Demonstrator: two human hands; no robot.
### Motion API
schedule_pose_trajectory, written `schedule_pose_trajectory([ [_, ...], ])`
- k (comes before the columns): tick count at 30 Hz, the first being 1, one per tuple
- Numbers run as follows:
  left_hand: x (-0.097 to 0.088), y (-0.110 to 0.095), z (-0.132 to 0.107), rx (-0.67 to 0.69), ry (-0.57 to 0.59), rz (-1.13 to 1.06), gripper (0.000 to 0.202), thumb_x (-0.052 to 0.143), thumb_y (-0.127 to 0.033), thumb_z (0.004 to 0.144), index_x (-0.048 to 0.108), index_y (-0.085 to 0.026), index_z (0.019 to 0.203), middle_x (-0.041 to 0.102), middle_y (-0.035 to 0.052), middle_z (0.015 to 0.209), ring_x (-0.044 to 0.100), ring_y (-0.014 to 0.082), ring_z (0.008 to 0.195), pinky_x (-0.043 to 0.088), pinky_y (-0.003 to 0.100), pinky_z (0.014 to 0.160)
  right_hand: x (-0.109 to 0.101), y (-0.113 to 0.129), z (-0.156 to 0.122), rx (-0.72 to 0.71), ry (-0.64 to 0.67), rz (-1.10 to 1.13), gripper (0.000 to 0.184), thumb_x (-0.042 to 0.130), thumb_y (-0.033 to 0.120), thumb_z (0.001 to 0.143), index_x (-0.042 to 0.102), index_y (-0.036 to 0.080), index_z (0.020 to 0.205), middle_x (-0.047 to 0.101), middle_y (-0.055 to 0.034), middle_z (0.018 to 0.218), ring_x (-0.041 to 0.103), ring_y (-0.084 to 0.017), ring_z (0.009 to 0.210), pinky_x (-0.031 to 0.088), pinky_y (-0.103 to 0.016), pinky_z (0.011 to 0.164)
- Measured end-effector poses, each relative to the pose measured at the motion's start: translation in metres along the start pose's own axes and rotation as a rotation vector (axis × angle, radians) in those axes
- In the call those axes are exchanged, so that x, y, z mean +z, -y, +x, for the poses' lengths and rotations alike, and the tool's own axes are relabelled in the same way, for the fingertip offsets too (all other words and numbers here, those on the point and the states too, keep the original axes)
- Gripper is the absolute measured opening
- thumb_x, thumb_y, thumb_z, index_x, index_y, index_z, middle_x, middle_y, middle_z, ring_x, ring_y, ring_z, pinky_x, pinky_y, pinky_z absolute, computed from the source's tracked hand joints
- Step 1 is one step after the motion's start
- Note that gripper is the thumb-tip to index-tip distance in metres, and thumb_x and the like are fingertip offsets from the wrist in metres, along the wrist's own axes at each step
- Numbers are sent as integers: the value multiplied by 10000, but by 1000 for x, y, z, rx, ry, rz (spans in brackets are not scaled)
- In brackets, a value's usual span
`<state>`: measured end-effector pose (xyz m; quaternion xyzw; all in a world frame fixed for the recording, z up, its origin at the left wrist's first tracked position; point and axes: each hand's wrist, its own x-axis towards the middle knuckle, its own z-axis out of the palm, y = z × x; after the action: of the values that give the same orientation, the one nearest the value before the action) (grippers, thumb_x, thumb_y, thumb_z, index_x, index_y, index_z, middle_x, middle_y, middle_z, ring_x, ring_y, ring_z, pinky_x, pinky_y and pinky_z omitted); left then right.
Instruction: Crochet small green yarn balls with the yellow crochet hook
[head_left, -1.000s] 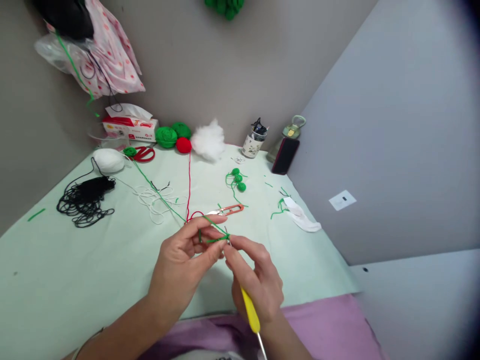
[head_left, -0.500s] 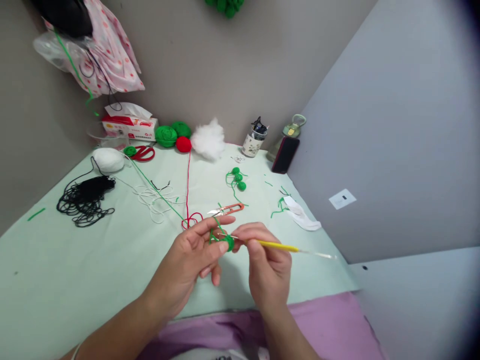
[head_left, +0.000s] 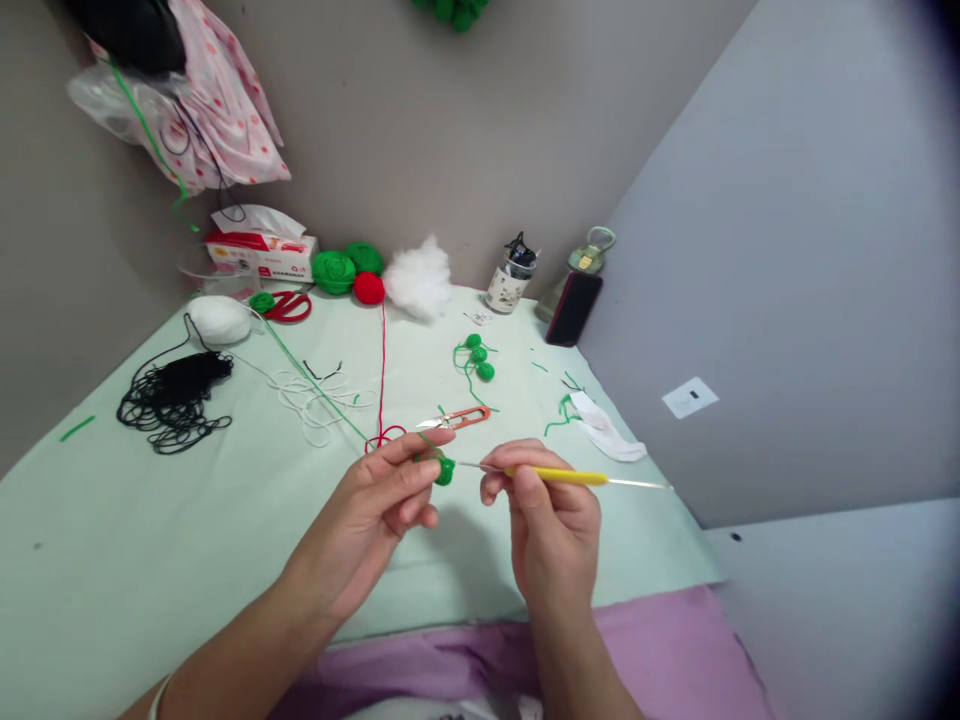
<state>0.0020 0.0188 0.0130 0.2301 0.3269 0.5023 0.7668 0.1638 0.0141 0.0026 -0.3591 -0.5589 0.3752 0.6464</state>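
Between thumb and fingers, my left hand (head_left: 375, 505) pinches a small green crochet piece (head_left: 445, 471). Green yarn runs over its raised index finger. My right hand (head_left: 553, 515) grips a crochet hook (head_left: 562, 475) by its yellow handle, holding it nearly level. The hook's thin metal shaft points left and its tip meets the green piece; whether it sits inside a loop is too small to tell. Just beyond my fingers lie orange thread snips (head_left: 469, 417) and a loose loop of red yarn (head_left: 384, 438).
Several small green crocheted balls (head_left: 478, 355) lie mid-table. Behind are a red yarn ball (head_left: 368, 289), white stuffing (head_left: 418, 280), red scissors (head_left: 291, 306) and a tissue box (head_left: 262, 256). Black yarn (head_left: 176, 390) is at left; a phone (head_left: 574, 310) leans against a bottle at right.
My right hand has moved slightly right, drawing the hook back from the green piece. My left fingers have closed in and turned the piece a little leftward and up.
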Motion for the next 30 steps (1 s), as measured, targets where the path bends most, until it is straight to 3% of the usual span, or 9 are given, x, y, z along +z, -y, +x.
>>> schedule_pose_trajectory([
  [5, 8, 3, -5, 47, 1, 100, 322, 860, -271, 790, 817, -243, 1108, 566, -44, 688, 475, 83, 584, 548, 227, 624, 5, -4, 0, 12, 58, 16, 163, 653, 255, 989, 813, 280, 1001, 764, -44, 950, 691, -181, 869, 574, -324, 736],
  [9, 9, 3, -6, 50, -2, 105, 322, 858, -287, 793, 814, -231, 1108, 577, -40, 699, 489, 83, 593, 553, 234, 636, 5, -6, -1, 69, 47, 65, 173, 639, 251, 998, 810, 280, 1010, 766, -34, 928, 671, -157, 774, 561, -307, 689],
  [14, 12, 2, -6, 38, 4, 63, 416, 852, -251, 808, 777, -251, 1216, 573, -44, 740, 476, 70, 591, 540, 211, 610, 5, -5, -3, 32, 98, 62, 184, 640, 236, 996, 812, 283, 1040, 749, -48, 986, 680, -168, 876, 574, -301, 717],
  [17, 10, 0, -5, -37, 51, 11, 406, 836, -231, 822, 775, -229, 1223, 531, -49, 681, 404, 60, 543, 474, 172, 521, 5, -4, -2, 55, 94, 122, 170, 644, 267, 992, 813, 265, 1015, 728, -51, 954, 687, -161, 801, 593, -302, 672],
  [22, -2, -2, -5, -115, 103, -64, 299, 838, -200, 806, 821, -218, 1103, 455, -67, 664, 262, 25, 484, 405, 149, 470, 1, -3, 6, 236, -2, 272, 201, 685, 360, 960, 779, 211, 863, 707, -26, 796, 630, -117, 581, 560, -256, 538],
  [25, -1, 0, -6, -62, 110, -20, 296, 856, -209, 786, 828, -237, 1080, 511, -48, 724, 331, 33, 512, 451, 166, 514, 1, -2, 8, 293, 16, 298, 222, 696, 394, 947, 758, 208, 844, 689, -16, 760, 602, -109, 551, 538, -243, 515],
  [30, 11, 4, -6, 25, 72, 78, 332, 859, -239, 790, 813, -263, 1118, 638, 10, 839, 511, 106, 679, 513, 206, 607, 7, -4, 4, 196, 73, 244, 188, 695, 375, 953, 783, 226, 880, 707, -38, 852, 652, -143, 704, 575, -269, 619],
])
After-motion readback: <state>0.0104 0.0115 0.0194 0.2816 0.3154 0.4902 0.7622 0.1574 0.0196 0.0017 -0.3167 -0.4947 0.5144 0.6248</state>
